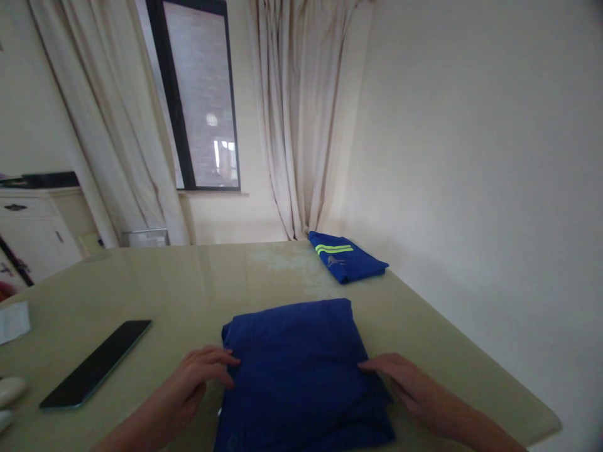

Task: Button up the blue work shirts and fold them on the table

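A dark blue folded cloth (296, 370) lies on the pale green table, close to me. My left hand (200, 373) touches its left edge, the fingers slightly bent and apart, with nothing gripped. At the cloth's right edge, my right hand (398, 376) rests with its fingertips on the fabric; the fingers lie close together, and the thumb and underside are hidden. Farther back, near the table's right corner, sits another folded blue garment (348, 257) with two yellow-green stripes and a small grey logo.
A dark flat rectangular object (97, 364) lies on the table (188, 282) at the left. White paper (14, 321) and two whitish rounded objects (10, 390) are at the far left edge. A wall bounds the right; curtains, a window and a white cabinet (38, 229) stand behind.
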Demonstrator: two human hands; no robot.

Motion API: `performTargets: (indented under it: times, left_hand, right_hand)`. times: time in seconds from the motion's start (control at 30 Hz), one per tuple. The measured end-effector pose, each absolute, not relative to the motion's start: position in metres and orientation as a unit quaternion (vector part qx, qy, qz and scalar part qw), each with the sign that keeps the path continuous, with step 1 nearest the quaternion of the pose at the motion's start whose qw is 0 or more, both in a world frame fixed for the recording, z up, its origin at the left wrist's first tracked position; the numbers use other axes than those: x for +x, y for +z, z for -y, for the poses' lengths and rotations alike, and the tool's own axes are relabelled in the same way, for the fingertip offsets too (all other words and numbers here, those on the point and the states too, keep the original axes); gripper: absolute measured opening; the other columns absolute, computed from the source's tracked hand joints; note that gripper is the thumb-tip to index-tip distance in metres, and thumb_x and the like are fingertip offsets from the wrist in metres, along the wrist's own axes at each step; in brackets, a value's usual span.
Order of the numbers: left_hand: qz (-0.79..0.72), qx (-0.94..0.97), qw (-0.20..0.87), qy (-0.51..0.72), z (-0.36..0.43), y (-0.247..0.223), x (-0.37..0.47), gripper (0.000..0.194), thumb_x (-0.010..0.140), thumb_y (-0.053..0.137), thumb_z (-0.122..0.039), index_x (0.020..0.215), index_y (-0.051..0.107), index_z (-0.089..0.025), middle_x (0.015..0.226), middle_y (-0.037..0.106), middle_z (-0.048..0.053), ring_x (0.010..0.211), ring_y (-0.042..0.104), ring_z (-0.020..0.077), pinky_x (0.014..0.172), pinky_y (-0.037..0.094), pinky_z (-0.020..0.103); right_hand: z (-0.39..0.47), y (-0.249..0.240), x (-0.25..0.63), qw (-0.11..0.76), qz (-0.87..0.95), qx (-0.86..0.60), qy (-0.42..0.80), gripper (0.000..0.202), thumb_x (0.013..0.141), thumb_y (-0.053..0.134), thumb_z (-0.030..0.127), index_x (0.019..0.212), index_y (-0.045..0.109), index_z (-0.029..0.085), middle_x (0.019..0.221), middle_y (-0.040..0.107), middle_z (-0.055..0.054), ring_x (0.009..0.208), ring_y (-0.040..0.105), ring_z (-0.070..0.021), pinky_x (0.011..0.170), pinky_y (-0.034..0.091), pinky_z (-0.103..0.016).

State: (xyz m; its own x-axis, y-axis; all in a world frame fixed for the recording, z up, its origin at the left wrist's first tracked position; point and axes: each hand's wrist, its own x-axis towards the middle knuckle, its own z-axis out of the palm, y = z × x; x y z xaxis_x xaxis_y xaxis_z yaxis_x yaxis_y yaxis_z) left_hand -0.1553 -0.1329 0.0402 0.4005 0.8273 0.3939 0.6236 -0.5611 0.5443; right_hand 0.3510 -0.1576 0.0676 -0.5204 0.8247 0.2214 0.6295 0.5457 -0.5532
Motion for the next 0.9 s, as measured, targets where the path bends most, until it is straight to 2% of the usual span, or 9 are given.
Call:
performTargets:
  times: [0.1, 0.2, 0.3, 0.4, 0.5, 0.57, 0.63, 0.73, 0.9]
  left_hand:
    - [-0.492, 0.805, 0.083, 0.32, 0.144, 0.051, -0.127, 0.037, 0.098, 0.043, -0.031, 0.109, 0.077, -0.037, 0.124, 0.075, 0.001, 0.117, 0.068, 0.0273, 0.104, 0.055, 0.044]
    - [-0.481, 0.829, 0.028, 0.285, 0.144, 0.072, -0.074, 0.038, 0.103, 0.041, -0.038, 0.131, 0.067, -0.036, 0.14, 0.066, 0.001, 0.129, 0.061, 0.0268, 0.113, 0.047, 0.048]
    - [-0.416, 0.884, 0.015, 0.213, 0.14, 0.064, -0.036, 0.058, 0.102, 0.044, -0.051, 0.157, 0.035, -0.034, 0.163, 0.04, 0.004, 0.148, 0.04, 0.028, 0.123, 0.032, 0.052]
    - [-0.393, 0.909, 0.066, 0.123, 0.136, 0.042, -0.03, 0.07, 0.1, 0.041, -0.063, 0.161, 0.024, -0.032, 0.167, 0.028, 0.008, 0.154, 0.029, 0.0296, 0.126, 0.023, 0.055]
    - [-0.384, 0.912, 0.126, 0.074, 0.139, 0.038, -0.04, 0.073, 0.098, 0.037, -0.068, 0.161, 0.021, -0.033, 0.168, 0.024, 0.007, 0.155, 0.025, 0.0303, 0.126, 0.021, 0.057]
    - [-0.365, 0.917, 0.15, 0.057, 0.142, 0.046, -0.042, 0.086, 0.09, 0.046, -0.077, 0.161, 0.025, -0.033, 0.167, 0.026, 0.009, 0.153, 0.029, 0.0346, 0.125, 0.024, 0.058]
    - [-0.357, 0.92, 0.151, 0.057, 0.141, 0.055, -0.036, 0.091, 0.081, 0.054, -0.083, 0.156, 0.039, -0.033, 0.162, 0.041, 0.01, 0.144, 0.044, 0.0373, 0.119, 0.034, 0.056]
    - [-0.412, 0.899, 0.09, 0.119, 0.127, 0.052, -0.027, 0.072, 0.093, 0.042, -0.075, 0.148, 0.052, -0.03, 0.151, 0.057, 0.009, 0.133, 0.056, 0.0322, 0.115, 0.04, 0.051]
    - [-0.454, 0.879, 0.009, 0.148, 0.092, 0.015, -0.032, 0.072, 0.1, 0.032, -0.067, 0.159, 0.033, -0.025, 0.166, 0.033, 0.008, 0.15, 0.036, 0.0284, 0.124, 0.028, 0.048]
  right_hand:
    - [0.154, 0.068, 0.335, 0.304, 0.823, -0.454, 0.152, 0.039, 0.104, 0.037, 0.029, 0.125, 0.07, 0.028, 0.12, 0.073, -0.008, 0.113, 0.068, -0.0236, 0.1, 0.054, -0.041]
    - [0.138, 0.082, 0.292, 0.346, 0.817, -0.455, 0.071, 0.039, 0.106, 0.04, 0.036, 0.136, 0.063, 0.027, 0.142, 0.061, -0.01, 0.133, 0.055, -0.0247, 0.114, 0.043, -0.045]
    - [0.131, 0.073, 0.248, 0.258, 0.86, -0.439, 0.043, 0.057, 0.104, 0.047, 0.047, 0.157, 0.04, 0.028, 0.162, 0.04, -0.008, 0.149, 0.035, -0.0271, 0.123, 0.029, -0.049]
    - [0.136, 0.05, 0.228, 0.152, 0.897, -0.409, 0.076, 0.062, 0.104, 0.044, 0.054, 0.16, 0.033, 0.028, 0.164, 0.035, -0.006, 0.151, 0.033, -0.0272, 0.124, 0.028, -0.048]
    - [0.144, 0.047, 0.225, 0.125, 0.891, -0.426, 0.093, 0.057, 0.104, 0.043, 0.056, 0.152, 0.048, 0.027, 0.156, 0.049, -0.007, 0.141, 0.048, -0.0274, 0.119, 0.036, -0.045]
    - [0.144, 0.058, 0.223, 0.158, 0.874, -0.455, 0.067, 0.052, 0.104, 0.043, 0.054, 0.145, 0.057, 0.025, 0.149, 0.057, -0.008, 0.136, 0.053, -0.0275, 0.117, 0.038, -0.044]
    - [0.137, 0.066, 0.222, 0.197, 0.857, -0.476, 0.025, 0.055, 0.104, 0.042, 0.054, 0.148, 0.054, 0.022, 0.153, 0.052, -0.01, 0.141, 0.046, -0.0287, 0.12, 0.033, -0.046]
    - [0.113, 0.055, 0.226, 0.183, 0.846, -0.501, 0.017, 0.07, 0.101, 0.041, 0.062, 0.157, 0.041, 0.019, 0.161, 0.04, -0.013, 0.149, 0.035, -0.0309, 0.124, 0.023, -0.051]
    - [0.079, 0.026, 0.251, 0.132, 0.787, -0.598, 0.078, 0.081, 0.1, 0.036, 0.068, 0.158, 0.036, 0.011, 0.162, 0.035, -0.017, 0.15, 0.033, -0.0328, 0.124, 0.023, -0.051]
